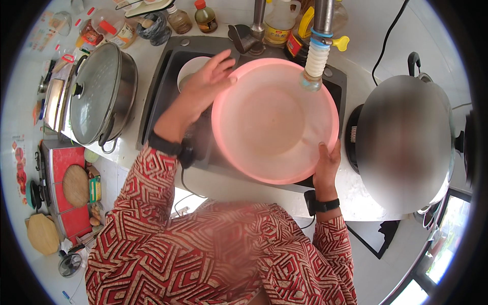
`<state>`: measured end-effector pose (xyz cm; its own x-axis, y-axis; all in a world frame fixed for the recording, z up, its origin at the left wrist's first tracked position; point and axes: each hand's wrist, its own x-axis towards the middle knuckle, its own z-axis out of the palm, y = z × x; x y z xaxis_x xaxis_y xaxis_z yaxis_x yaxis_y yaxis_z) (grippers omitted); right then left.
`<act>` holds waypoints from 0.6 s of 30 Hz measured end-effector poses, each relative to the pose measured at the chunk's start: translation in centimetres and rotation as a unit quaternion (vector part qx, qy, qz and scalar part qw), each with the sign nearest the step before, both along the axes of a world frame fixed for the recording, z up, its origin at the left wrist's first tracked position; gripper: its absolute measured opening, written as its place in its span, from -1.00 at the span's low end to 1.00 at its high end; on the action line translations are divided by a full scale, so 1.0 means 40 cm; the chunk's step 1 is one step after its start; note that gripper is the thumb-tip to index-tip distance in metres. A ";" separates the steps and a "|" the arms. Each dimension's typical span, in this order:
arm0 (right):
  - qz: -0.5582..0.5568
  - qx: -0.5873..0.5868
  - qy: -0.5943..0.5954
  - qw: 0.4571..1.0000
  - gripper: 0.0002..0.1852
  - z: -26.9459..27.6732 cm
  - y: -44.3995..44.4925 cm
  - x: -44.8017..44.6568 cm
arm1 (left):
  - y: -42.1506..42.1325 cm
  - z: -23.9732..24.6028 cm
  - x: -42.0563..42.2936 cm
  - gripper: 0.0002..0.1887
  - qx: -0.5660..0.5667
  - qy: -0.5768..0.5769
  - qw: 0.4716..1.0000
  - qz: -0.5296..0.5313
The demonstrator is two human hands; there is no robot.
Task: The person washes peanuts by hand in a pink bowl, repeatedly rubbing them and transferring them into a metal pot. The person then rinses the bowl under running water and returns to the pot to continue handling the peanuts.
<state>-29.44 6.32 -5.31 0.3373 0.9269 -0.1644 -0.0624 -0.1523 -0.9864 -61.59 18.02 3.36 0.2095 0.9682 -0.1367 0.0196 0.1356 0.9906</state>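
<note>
A pink plastic basin (272, 122) is over the dark double sink (160, 114), its inside facing up at me. My right hand (328, 162) grips the near right of its rim, thumb on the inner side. At the upper left of the rim is my left hand (209, 76), fingers spread and thumb tip at the edge; whether it touches cannot be told. The tap's hose end (314, 72) overlaps the basin's upper right in the picture. Partly hidden behind my left hand, a white bowl (188, 72) sits in the sink's left part.
A large lidded pan (101, 95) stands on the counter to the left. On the right is a big round pot lid or pan, blurred (404, 145). Behind the sink are a second tap (253, 34), several sauce bottles (206, 17) and a stone mortar (154, 28).
</note>
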 end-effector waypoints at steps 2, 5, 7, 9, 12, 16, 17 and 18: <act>0.030 0.032 -0.068 0.997 -0.70 -0.003 -0.007 0.001 | -0.052 -0.068 -0.023 -0.34 0.015 0.002 1.000 0.013; 0.078 -0.003 -0.178 0.981 -0.63 0.039 0.037 -0.031 | -0.110 -0.155 -0.051 -0.32 0.043 0.101 0.992 0.058; 0.057 0.017 -0.159 0.985 -0.66 0.044 0.058 -0.035 | -0.147 -0.157 -0.043 -0.30 0.038 0.175 0.979 0.100; 0.019 0.011 -0.096 0.995 -0.67 0.028 0.064 -0.013 | -0.178 -0.170 -0.015 -0.27 0.051 0.114 0.987 0.100; 0.009 0.005 -0.034 0.999 -0.70 0.029 0.030 -0.008 | -0.213 -0.197 0.011 -0.23 0.027 0.032 0.996 0.081; 0.043 -0.129 0.056 0.989 -0.68 -0.023 -0.066 -0.024 | -0.232 -0.106 -0.003 -0.21 -0.031 -0.070 0.994 0.078; 0.047 -0.163 0.097 0.981 -0.65 -0.027 -0.084 -0.041 | -0.235 -0.074 -0.012 -0.21 -0.026 -0.070 0.994 0.075; 0.097 -0.170 0.138 0.971 -0.62 -0.026 -0.094 -0.054 | -0.242 -0.035 -0.029 -0.22 -0.021 -0.067 0.994 0.078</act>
